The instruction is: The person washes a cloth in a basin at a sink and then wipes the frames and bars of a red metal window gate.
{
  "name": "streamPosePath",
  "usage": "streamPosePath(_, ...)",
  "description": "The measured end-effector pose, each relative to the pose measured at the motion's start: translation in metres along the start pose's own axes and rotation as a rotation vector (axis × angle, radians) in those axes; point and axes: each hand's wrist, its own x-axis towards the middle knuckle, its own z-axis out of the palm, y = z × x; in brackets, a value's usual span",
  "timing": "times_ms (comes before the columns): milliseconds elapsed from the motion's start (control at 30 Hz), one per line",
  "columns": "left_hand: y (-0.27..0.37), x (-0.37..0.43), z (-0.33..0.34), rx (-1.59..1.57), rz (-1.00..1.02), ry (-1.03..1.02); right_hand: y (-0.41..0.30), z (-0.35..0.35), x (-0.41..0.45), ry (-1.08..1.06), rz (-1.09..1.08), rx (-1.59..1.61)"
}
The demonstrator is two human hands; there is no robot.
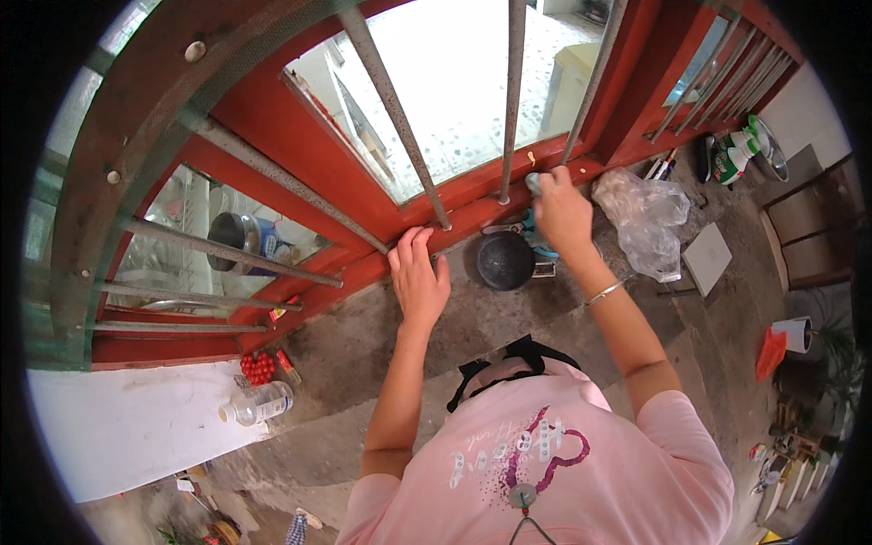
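My left hand (419, 283) rests its fingertips on the lower rail (371, 272) of a red window frame, beside the foot of a speckled metal bar (286, 180). Its thumb is apart and nothing is in it. Further right, my right hand (564, 212) presses a small grey-blue wad, probably a cloth (533, 182), against the same rail between two upright bars. Most of that wad is hidden under the fingers. Behind the bars is a glass pane (456, 102). A dark round bowl (505, 260) sits on the concrete ledge below, between my hands.
A crumpled clear plastic bag (644, 218) and a pale square tile (707, 260) lie right of my right arm. Spray bottles (736, 157) stand beyond. At left are a clear plastic bottle (262, 403) and red beads (257, 369). Several bars cross the left pane.
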Motion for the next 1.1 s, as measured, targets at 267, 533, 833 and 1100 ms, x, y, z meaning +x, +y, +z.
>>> streamPosePath(267, -0.005, -0.001, 0.000, 0.112, -0.024, 0.019, 0.007, -0.007, 0.010, -0.047, -0.097, -0.127)
streamPosePath(533, -0.002, 0.000, 0.005, 0.122, -0.016, 0.019, 0.005, -0.012, -0.006, -0.068, -0.188, 0.183)
streamPosePath(833, 0.001, -0.001, 0.004, 0.155, 0.011, 0.024, 0.059, -0.003, 0.022, 0.137, 0.027, -0.013)
streamPosePath(1100, 0.000, -0.003, 0.002, 0.164, 0.030, 0.043, 0.063, -0.013, 0.031, 0.036, 0.071, -0.132)
